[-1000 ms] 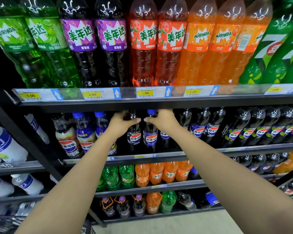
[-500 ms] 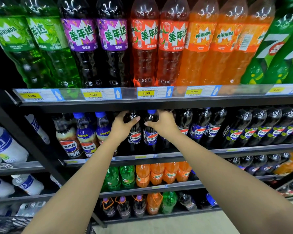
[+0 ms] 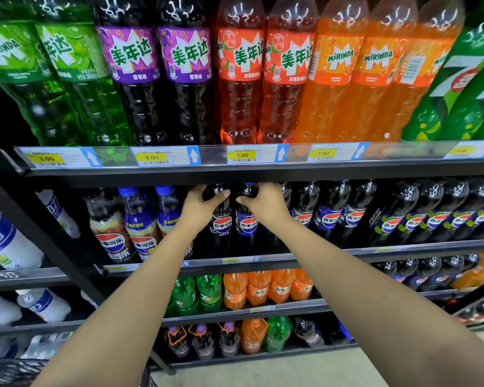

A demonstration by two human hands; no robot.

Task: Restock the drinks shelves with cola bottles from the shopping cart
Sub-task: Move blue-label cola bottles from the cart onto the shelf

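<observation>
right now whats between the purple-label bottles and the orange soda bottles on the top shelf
Two clear plastic bottles of red soda with red labels stand there side by side, shown in the head view.

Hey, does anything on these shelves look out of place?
One orange bottle on the top shelf shows its barcode, while its neighbours face logo-out. Nothing looks spilled.
</observation>
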